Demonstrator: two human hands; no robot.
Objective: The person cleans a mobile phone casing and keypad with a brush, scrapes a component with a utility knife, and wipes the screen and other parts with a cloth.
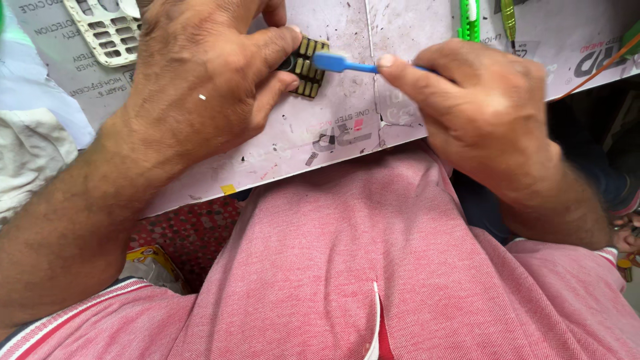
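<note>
My left hand [207, 80] pinches a small dark circuit board [309, 67] with rows of gold contact pads, holding it over a stained white work mat [347, 120]. My right hand [473, 100] grips a blue toothbrush [340, 63]; its head rests on the board's upper right edge. Most of the brush handle is hidden inside my right fist, and my left thumb and fingers cover the left part of the board.
A white phone keypad frame [107, 30] lies on the mat at the upper left. Green-handled tools [470, 20] sit at the top edge. An orange wire [600, 67] runs at the right. My red-striped shirt [373, 267] fills the foreground.
</note>
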